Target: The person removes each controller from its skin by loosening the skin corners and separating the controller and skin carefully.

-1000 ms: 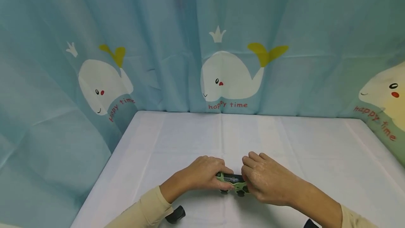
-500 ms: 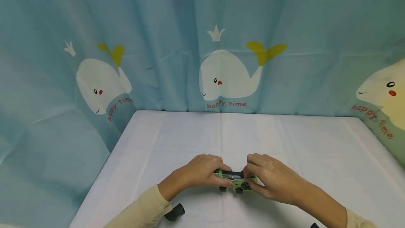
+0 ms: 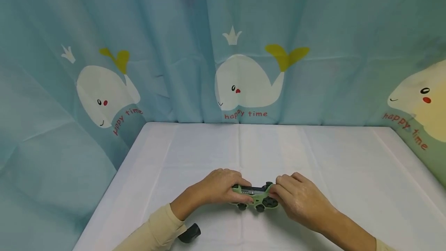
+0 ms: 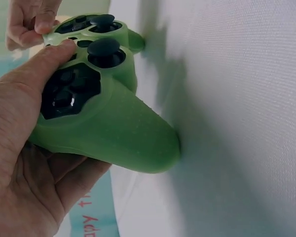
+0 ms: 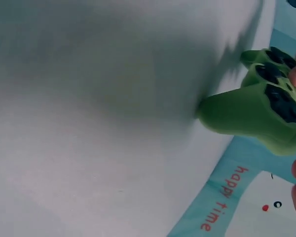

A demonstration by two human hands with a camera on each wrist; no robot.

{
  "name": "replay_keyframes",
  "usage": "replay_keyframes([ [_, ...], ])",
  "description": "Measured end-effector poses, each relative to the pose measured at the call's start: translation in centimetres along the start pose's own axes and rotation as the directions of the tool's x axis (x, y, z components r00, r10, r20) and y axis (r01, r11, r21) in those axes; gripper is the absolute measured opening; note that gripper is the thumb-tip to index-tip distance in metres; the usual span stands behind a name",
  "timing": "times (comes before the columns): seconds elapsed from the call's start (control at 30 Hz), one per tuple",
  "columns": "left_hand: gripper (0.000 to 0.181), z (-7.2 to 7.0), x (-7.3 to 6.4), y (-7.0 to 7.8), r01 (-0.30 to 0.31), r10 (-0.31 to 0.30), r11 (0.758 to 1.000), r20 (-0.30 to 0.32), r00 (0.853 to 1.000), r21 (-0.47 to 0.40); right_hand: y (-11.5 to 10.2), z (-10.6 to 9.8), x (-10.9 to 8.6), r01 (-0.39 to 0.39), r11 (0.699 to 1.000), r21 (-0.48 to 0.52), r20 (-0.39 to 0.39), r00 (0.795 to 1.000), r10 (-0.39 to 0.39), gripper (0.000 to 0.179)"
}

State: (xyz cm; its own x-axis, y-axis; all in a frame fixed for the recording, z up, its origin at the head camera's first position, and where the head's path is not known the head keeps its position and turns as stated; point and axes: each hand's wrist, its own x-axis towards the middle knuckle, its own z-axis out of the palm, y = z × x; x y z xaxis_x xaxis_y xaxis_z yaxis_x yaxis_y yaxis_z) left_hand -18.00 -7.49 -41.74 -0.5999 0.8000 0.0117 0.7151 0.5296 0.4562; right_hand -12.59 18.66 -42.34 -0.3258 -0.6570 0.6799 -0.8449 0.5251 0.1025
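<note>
A game controller (image 3: 258, 193) in a pale green rubbery cover is low over the white table, its two sticks facing the person and its handles pointing down. My left hand (image 3: 223, 185) grips one end, thumb across the front and fingers behind, as the left wrist view also shows. At the other end, my right hand (image 3: 301, 200) has its fingers curled at the top edge, where a black trigger (image 3: 268, 184) shows. The left wrist view has a right fingertip right at that edge. In the right wrist view a handle (image 5: 237, 111) ends close at the tabletop.
The white tabletop (image 3: 195, 146) stretches behind and beside the hands. A blue curtain (image 3: 181, 49) with printed whales hangs along its back and sides. A black cylinder (image 3: 189, 233) sits by the left cuff.
My right hand has shifted a little right and back along the controller's edge, uncovering more of its buttons and the trigger. My left hand keeps its grip. The head view has panned slightly.
</note>
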Motion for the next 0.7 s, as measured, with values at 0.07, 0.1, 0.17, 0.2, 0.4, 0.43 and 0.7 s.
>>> replay_keyframes([
  [0.07, 0.041, 0.1, -0.1, -0.1, -0.008, 0.008, 1.0, -0.011, 1.0, 0.005, -0.2, 0.1, 0.0, 0.01, 0.999, -0.041, -0.009, 1.0, -0.011, 0.034],
  [0.1, 0.042, 0.2, -0.2, -0.1, -0.01, 0.01, 1.0, -0.016, 1.0, 0.011, -0.3, 0.1, -0.1, 0.008, 0.999, -0.051, -0.01, 1.0, -0.008, 0.034],
  [0.17, 0.042, 0.3, -0.3, -0.2, -0.011, 0.012, 0.999, -0.027, 1.0, 0.037, -0.4, -0.1, -0.5, -0.014, 0.998, -0.059, 0.01, 1.0, 0.014, 0.036],
  [0.2, 0.043, 0.3, -0.3, -0.2, -0.005, 0.007, 0.999, -0.028, 1.0, 0.047, -0.4, -0.1, -0.7, -0.031, 0.998, -0.06, 0.029, 0.999, 0.033, 0.037],
  [0.4, 0.043, 0.4, -0.3, -0.1, 0.002, 0.0, 0.997, -0.031, 1.0, 0.076, -0.8, -0.6, -2.8, -0.164, 0.986, -0.024, 0.136, 0.977, 0.165, 0.041],
  [0.43, 0.042, 0.4, -0.3, -0.1, -0.003, 0.006, 0.997, -0.035, 0.999, 0.076, -0.9, -0.6, -3.0, -0.18, 0.984, -0.013, 0.137, 0.974, 0.18, 0.041],
  [0.7, 0.04, 0.6, -0.3, 0.2, 0.0, 0.005, 0.996, -0.058, 0.998, 0.084, -1.2, -1.0, -3.5, -0.326, 0.926, 0.192, 0.138, 0.943, 0.303, 0.01],
])
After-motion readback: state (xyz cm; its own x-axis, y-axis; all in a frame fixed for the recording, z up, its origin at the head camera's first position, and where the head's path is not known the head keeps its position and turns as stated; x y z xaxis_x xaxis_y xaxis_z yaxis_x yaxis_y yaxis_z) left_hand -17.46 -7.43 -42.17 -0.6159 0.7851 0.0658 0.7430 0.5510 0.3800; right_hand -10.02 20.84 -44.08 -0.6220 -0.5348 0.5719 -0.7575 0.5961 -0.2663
